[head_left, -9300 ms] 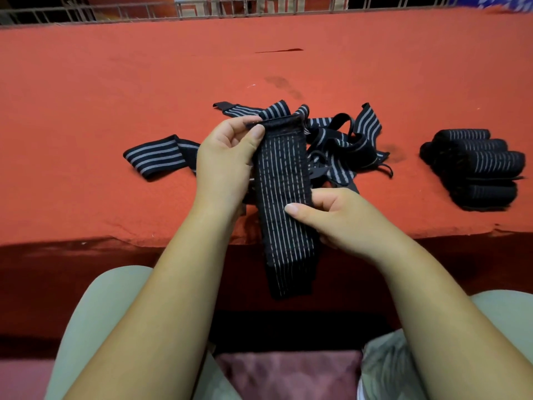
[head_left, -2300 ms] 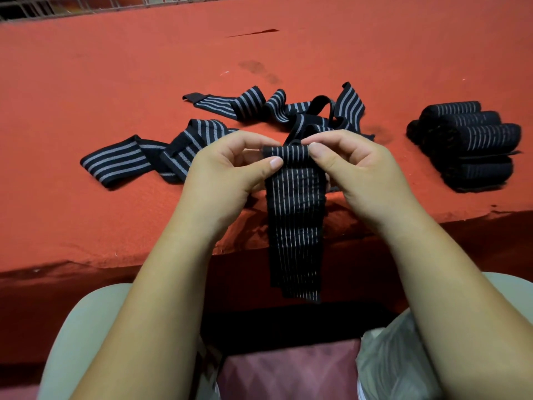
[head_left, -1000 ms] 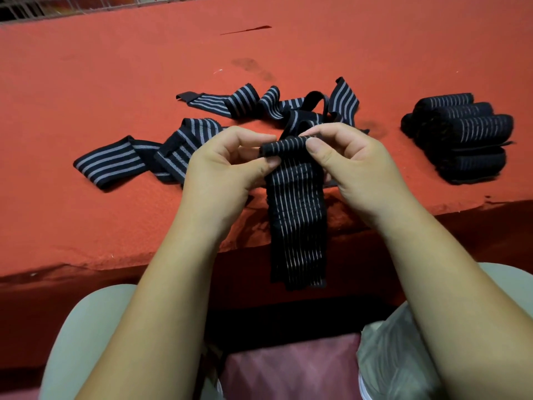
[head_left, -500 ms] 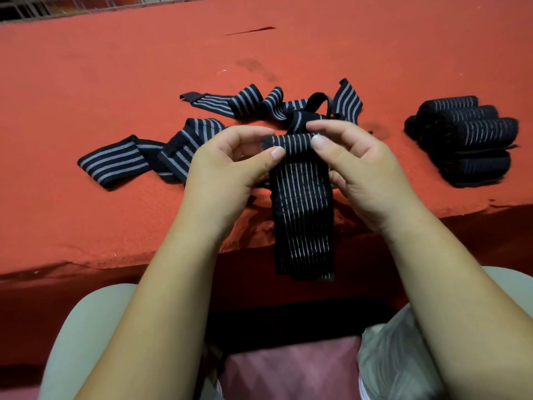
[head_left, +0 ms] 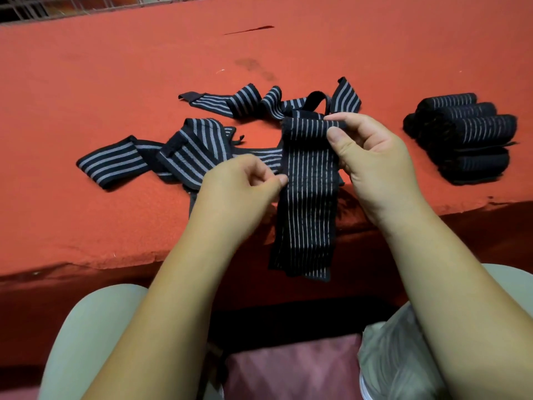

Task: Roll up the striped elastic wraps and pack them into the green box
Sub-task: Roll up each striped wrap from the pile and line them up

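The far half of the tabletop point(head_left: 115, 67) lies open back to the wire rail point(head_left: 57, 7), its left end too. Mid-table a tangle of loose wraps point(head_left: 202, 145) sprawls across the way. Stacked rolled wraps point(head_left: 467, 131) block the right end, a bare lane between them. At the near edge the held wrap point(head_left: 308, 203) hangs between left hand point(head_left: 239, 192) and right hand point(head_left: 372, 157).

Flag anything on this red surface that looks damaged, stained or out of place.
The red cloth has a dark slit-like mark near its far edge and a dark stain just behind the tangled loose wraps. Nothing else stands out.
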Action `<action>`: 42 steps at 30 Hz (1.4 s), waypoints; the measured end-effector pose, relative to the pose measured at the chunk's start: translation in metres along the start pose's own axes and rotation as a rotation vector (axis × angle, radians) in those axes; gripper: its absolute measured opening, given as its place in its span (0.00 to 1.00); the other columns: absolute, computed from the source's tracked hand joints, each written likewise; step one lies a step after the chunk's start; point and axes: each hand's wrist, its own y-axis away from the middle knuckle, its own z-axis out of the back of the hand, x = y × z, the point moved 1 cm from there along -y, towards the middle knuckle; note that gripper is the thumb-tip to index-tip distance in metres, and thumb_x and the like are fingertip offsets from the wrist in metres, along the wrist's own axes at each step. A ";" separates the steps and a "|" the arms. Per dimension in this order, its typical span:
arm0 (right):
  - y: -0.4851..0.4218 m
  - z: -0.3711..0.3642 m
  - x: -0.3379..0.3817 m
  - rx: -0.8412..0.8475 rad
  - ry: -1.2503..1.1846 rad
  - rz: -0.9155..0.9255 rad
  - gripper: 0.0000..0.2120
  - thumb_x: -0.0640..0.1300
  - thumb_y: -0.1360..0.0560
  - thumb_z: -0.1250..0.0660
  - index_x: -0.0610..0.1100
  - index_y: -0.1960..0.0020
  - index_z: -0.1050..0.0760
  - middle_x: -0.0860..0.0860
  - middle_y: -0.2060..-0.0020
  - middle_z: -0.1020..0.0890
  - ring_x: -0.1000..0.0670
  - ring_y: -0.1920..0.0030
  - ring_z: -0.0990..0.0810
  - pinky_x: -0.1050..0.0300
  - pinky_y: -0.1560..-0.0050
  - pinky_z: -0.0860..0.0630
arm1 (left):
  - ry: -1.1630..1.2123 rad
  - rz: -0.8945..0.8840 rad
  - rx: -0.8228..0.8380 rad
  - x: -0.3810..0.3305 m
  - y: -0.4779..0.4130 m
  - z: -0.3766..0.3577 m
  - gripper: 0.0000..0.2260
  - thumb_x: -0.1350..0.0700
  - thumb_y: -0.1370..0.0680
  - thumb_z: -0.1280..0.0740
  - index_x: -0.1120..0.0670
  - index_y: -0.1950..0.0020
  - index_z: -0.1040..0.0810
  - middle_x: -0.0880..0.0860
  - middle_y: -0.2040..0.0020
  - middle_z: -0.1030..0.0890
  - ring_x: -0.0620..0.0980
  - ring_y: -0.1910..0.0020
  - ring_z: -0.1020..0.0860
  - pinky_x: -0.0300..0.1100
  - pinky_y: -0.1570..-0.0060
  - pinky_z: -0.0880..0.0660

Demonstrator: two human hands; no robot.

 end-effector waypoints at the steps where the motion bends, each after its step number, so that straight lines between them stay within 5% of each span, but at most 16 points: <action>1: 0.000 0.001 -0.001 -0.008 0.009 0.003 0.08 0.44 0.17 0.28 0.49 0.39 0.15 0.48 0.44 0.13 0.52 0.45 0.17 0.51 0.43 0.22 | -0.025 0.024 0.058 0.001 0.003 -0.003 0.11 0.51 0.19 0.25 0.55 0.57 0.19 0.55 0.67 0.15 0.54 0.71 0.16 0.51 0.66 0.17; 6: -0.002 0.002 -0.005 -0.026 0.052 0.018 0.08 0.45 0.18 0.28 0.50 0.40 0.15 0.51 0.44 0.13 0.53 0.44 0.16 0.51 0.40 0.20 | -0.153 0.027 0.123 0.018 0.016 -0.016 0.11 0.49 0.22 0.21 0.52 0.57 0.19 0.51 0.66 0.14 0.51 0.69 0.14 0.57 0.59 0.14; 15: 0.000 0.004 -0.006 -0.042 0.090 0.022 0.09 0.42 0.18 0.29 0.49 0.39 0.16 0.53 0.45 0.14 0.55 0.44 0.16 0.54 0.41 0.20 | -0.283 -0.019 0.182 0.018 0.031 -0.011 0.10 0.52 0.23 0.21 0.51 0.58 0.20 0.46 0.65 0.20 0.39 0.68 0.27 0.34 0.64 0.31; 19: 0.002 0.007 -0.005 -0.057 0.117 0.033 0.09 0.43 0.17 0.30 0.51 0.39 0.16 0.55 0.45 0.14 0.55 0.43 0.16 0.54 0.39 0.19 | -0.299 0.012 0.177 0.019 0.033 -0.002 0.06 0.53 0.21 0.24 0.50 0.55 0.19 0.47 0.59 0.16 0.43 0.61 0.21 0.36 0.60 0.28; 25: 0.005 0.006 -0.002 -0.044 0.084 0.057 0.10 0.42 0.18 0.30 0.51 0.39 0.16 0.54 0.44 0.14 0.53 0.41 0.16 0.51 0.36 0.19 | -0.315 0.037 0.123 0.021 0.031 -0.007 0.07 0.52 0.21 0.23 0.50 0.57 0.18 0.46 0.63 0.18 0.39 0.66 0.24 0.32 0.68 0.34; 33: 0.007 0.009 0.001 -0.026 -0.031 0.037 0.11 0.38 0.17 0.30 0.49 0.37 0.17 0.52 0.46 0.15 0.52 0.44 0.17 0.49 0.40 0.18 | -0.232 0.029 0.090 0.024 0.027 -0.014 0.06 0.54 0.24 0.23 0.49 0.59 0.18 0.44 0.69 0.19 0.39 0.72 0.26 0.32 0.70 0.34; 38: 0.005 0.007 0.005 -0.034 -0.067 0.040 0.11 0.36 0.17 0.30 0.47 0.38 0.17 0.54 0.48 0.15 0.55 0.47 0.17 0.59 0.47 0.22 | 0.000 0.144 0.233 0.025 0.025 -0.015 0.09 0.59 0.25 0.19 0.52 0.53 0.18 0.47 0.63 0.16 0.40 0.69 0.22 0.35 0.68 0.27; 42: 0.005 0.006 0.007 -0.013 -0.049 0.062 0.11 0.35 0.18 0.29 0.48 0.40 0.17 0.54 0.48 0.14 0.54 0.44 0.16 0.56 0.43 0.21 | 0.088 0.172 0.306 0.020 0.025 -0.014 0.08 0.64 0.23 0.22 0.56 0.50 0.19 0.54 0.60 0.15 0.45 0.74 0.24 0.33 0.77 0.31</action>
